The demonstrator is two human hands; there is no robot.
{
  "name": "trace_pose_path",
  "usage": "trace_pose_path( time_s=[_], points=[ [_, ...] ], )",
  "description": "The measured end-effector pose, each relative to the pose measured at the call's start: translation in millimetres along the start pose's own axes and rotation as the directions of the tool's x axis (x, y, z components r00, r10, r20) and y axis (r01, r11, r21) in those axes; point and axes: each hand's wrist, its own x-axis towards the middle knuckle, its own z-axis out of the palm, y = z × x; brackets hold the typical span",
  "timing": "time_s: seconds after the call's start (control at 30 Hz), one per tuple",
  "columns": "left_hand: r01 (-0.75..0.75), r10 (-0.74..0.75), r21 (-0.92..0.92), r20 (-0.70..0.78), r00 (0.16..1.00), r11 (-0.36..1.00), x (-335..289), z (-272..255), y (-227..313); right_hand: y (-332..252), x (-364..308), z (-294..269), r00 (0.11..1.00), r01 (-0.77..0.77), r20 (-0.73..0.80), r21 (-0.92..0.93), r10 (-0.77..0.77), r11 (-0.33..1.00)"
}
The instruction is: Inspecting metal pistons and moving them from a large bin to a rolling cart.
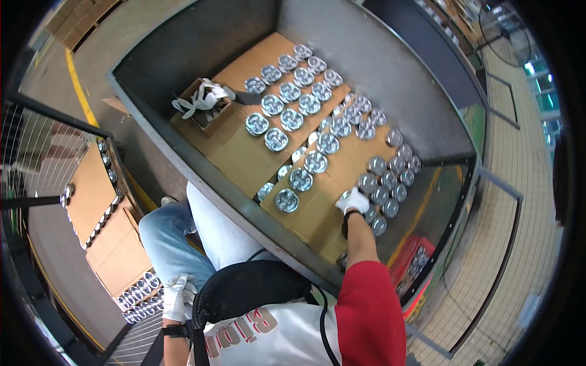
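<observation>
My right hand (354,200), in a white glove, reaches into a large grey metal bin (220,169). Its fingers are closed on a silver piston (345,195), which they mostly hide, beside a cluster of upright pistons (379,195). To the left, more pistons (293,120) stand in rows on brown cardboard sheets (235,146), showing their hollow undersides. Some pistons of a lower layer show between the sheets. My left hand (177,299), also gloved, lies by my left thigh with its fingers loosely extended, holding nothing that I can see.
A small cardboard box (210,122) with white gloves or rags sits in the bin's left corner. At the left, a wire-sided cart (61,268) carries cardboard and more pistons. A red crate (412,265) with metal parts stands beyond the bin's right side. A fan (505,35) is at the upper right.
</observation>
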Motion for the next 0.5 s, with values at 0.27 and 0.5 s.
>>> trace_pose_path(
  time_s=[0.27, 0.5],
  points=[
    [0.047, -0.036, -0.079, 0.139, 0.99, 0.996, -4.6, -3.0, 6.8, -28.2, -44.0, -41.7, 0.851, 0.167, -0.017, 0.956, -0.525, 0.24],
    [-0.307, 0.332, -0.134, 0.251, 0.909, 0.942, -3.6, 7.3, 53.6, -69.2, -179.0, -200.4, 0.277, -0.53, -0.231, 0.773, -0.933, -0.349]
  ],
)
